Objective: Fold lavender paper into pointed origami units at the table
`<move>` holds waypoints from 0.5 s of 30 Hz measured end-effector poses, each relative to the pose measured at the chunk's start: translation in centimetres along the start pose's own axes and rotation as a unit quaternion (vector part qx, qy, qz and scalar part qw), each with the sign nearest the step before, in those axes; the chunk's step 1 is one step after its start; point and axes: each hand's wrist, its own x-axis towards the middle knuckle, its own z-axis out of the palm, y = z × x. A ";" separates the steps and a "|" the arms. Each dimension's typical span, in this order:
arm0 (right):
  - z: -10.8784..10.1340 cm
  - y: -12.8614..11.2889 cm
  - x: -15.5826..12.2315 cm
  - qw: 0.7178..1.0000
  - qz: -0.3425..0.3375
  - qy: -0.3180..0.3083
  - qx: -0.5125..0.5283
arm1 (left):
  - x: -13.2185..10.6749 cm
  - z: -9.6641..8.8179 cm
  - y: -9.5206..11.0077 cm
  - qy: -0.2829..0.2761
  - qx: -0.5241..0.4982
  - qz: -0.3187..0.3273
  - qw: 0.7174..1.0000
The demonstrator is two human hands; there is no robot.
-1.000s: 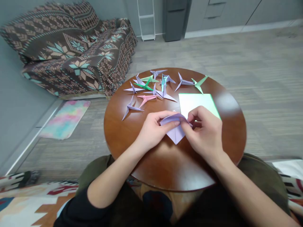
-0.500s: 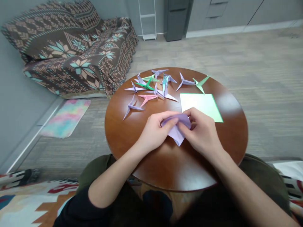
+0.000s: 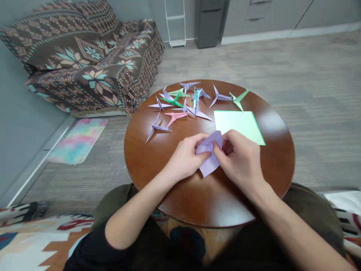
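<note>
A partly folded sheet of purple origami paper point(image 3: 209, 162) is held just above the front half of the round table. My left hand point(image 3: 188, 156) grips its left side, thumb on the near face and the other fingers behind. My right hand point(image 3: 238, 152) pinches the upper right part between thumb and fingers. Beyond my right hand lies a stack of light green paper point(image 3: 238, 124). Folded paper pieces with pointed arms lie at the back, among them a pink one point(image 3: 176, 116), a purple one point(image 3: 156, 128) and a light green one point(image 3: 239, 100).
The brown round table point(image 3: 152, 162) stands close against my knees. A sofa with a patterned cover point(image 3: 98, 67) is at the back left, beside a pastel mat point(image 3: 79, 141). A white rack point(image 3: 176, 22) and a dark grey cabinet point(image 3: 209, 24) stand by the far wall.
The purple paper has been turned and tilted, its lower tip moving left and its upper edge rising. My right thumb has shifted up slightly. Both hands still hold the paper.
</note>
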 end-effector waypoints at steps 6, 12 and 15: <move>0.0 -0.3 0.1 1.000 0.011 0.010 0.011 | -0.1 0.2 -0.1 -0.042 -0.012 -0.013 0.999; -1.1 0.3 0.7 0.974 0.063 -0.080 0.200 | 0.1 -0.3 -0.2 -0.017 -0.051 -0.014 0.998; -2.0 1.3 1.2 0.935 0.071 -0.125 0.325 | 0.3 -1.0 -0.3 0.038 -0.118 -0.036 0.992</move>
